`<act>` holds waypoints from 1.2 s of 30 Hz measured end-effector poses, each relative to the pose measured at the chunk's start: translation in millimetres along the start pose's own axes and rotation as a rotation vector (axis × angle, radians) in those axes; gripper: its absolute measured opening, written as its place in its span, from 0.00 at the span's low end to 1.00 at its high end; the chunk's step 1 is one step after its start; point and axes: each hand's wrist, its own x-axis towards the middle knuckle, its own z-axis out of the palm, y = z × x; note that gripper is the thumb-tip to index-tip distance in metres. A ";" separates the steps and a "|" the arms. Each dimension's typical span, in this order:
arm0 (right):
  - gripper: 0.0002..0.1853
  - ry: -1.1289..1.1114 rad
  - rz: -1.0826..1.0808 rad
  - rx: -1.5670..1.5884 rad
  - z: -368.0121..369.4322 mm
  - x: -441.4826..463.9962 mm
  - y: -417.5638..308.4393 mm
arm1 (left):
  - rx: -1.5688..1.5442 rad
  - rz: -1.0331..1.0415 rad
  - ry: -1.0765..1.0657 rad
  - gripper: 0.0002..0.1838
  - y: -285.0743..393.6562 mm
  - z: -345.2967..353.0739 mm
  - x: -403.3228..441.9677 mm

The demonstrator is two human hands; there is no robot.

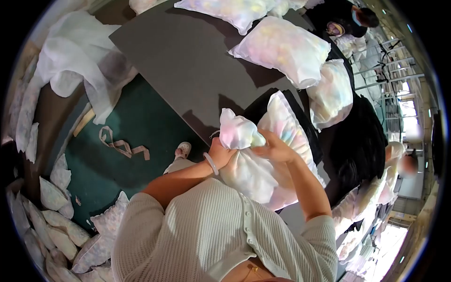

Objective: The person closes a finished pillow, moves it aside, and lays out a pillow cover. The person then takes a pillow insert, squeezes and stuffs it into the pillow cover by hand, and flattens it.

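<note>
1 plump white pillow (pixel 250 177) clenched at its bunched waist by left hand (pixel 221 154) and right hand (pixel 277 149), near, beside grey table (pixel 174 66). Filling judged done; whether sealed, cannot be told.

white sack (pixel 249 176) | pastel filling showing | neck bunched | near grey table (pixel 164 61)

Covered, cropped and blurred parts
Some fingertips of the left hand (pixel 221 154) are hidden by the gathered bag (pixel 249 171), whose pastel contents are too vague to identify. The top edge crops a pale pillow (pixel 230 10) and the bench (pixel 164 51). At the right, a person's head (pixel 408 164) is blurred; the leg above the shoe (pixel 184 149) is partly covered.
</note>
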 end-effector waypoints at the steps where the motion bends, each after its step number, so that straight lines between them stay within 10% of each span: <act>1: 0.31 0.018 0.101 0.266 -6.8 -0.6 11.7 | 0.129 0.007 -0.066 0.11 -1.2 -0.5 2.3; 4: 0.29 0.068 0.029 -0.171 -6.1 12.8 21.5 | 0.366 -0.021 -0.191 0.13 3.9 0.3 5.5; 9: 0.15 0.559 0.041 0.209 22.2 31.2 66.8 | 0.156 0.234 -0.133 0.24 37.8 -19.7 15.6; 16: 0.10 0.750 -0.078 0.184 39.9 50.9 89.4 | 0.087 0.029 -0.041 0.19 9.7 -4.1 9.9; 22: 0.12 0.570 -0.044 -0.367 30.9 23.8 33.3 | 0.104 -0.124 -0.012 0.15 -25.5 -1.8 15.7; 26: 0.28 0.976 -0.437 -0.489 -58.7 -21.0 48.6 | 0.101 -0.076 -0.101 0.25 4.6 -22.3 15.3; 30: 0.49 1.038 0.458 -0.671 -109.7 -83.7 129.1 | -0.498 -0.417 -0.373 0.31 1.7 -18.0 -0.5; 32: 0.54 0.841 0.497 -0.183 -110.7 -97.2 159.8 | -0.407 -0.363 -0.551 0.31 2.1 -9.6 0.8; 36: 0.41 1.192 0.184 -0.363 -129.9 -118.9 119.3 | -0.297 -0.296 -0.524 0.21 24.5 19.9 17.9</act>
